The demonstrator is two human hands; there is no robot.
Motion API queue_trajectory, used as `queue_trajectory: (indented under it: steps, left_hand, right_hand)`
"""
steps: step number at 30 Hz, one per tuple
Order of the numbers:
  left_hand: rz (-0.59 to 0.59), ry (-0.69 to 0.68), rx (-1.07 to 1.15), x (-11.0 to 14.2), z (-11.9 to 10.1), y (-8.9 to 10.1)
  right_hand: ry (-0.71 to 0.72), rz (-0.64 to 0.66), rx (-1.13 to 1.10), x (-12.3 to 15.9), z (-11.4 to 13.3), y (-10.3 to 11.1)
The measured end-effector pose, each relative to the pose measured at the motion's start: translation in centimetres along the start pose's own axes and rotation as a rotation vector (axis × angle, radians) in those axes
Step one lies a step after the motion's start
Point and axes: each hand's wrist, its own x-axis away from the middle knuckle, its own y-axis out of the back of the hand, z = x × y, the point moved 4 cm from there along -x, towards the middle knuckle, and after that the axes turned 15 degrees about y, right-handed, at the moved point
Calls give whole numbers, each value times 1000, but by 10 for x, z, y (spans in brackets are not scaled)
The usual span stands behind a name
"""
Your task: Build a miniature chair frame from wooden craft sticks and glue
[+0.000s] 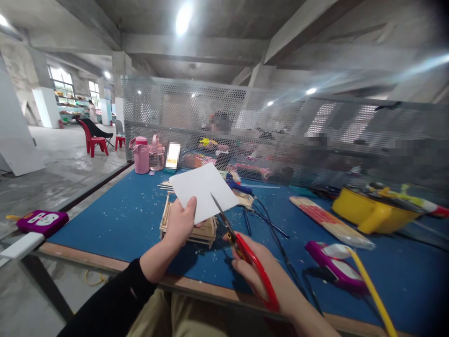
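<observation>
My left hand [180, 219] pinches the lower left edge of a white sheet of paper or card [199, 187], thumb on top, and keeps it raised over the table. Red-handled scissors [250, 255] are in my right hand [257, 267], with the fingers around the handles. Their dark blades point up and left, and the tip overlaps the sheet's right part in view. Whether the blades cut into it I cannot tell. Below the sheet, partly hidden by it and by my left hand, stands a small frame of thin wooden sticks [201, 238].
A blue glue gun [238, 185] with a cable lies behind the sheet. To the right are a packet of sticks [329, 220], a yellow pot [368, 210] and a purple power strip [336, 269]. Pink bottles [141, 157] stand by the perforated metal screen [168, 107].
</observation>
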Motion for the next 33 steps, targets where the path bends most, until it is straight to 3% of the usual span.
queue_trajectory:
  steps: [7,13,20,26,29,33]
  left_hand:
    - [-3,-23,-174,4,1,-5]
    - [4,-82,-224,3,1,-6]
    - [52,-177,-288,2,1,-8]
    - [52,-171,-301,3,3,-8]
    - [-7,-244,-345,6,2,-7]
    - [41,-208,-376,9,4,-10]
  right_hand:
    - [-35,-67,-113,-2,-9,1]
    - [71,-68,-62,-5,-1,2]
    - [28,-114,-160,-11,-6,-4]
    - [129,-157,-37,-13,-7,-2]
    - [104,-164,-77,-12,-9,-5]
    - [83,-186,-86,-14,-7,-4]
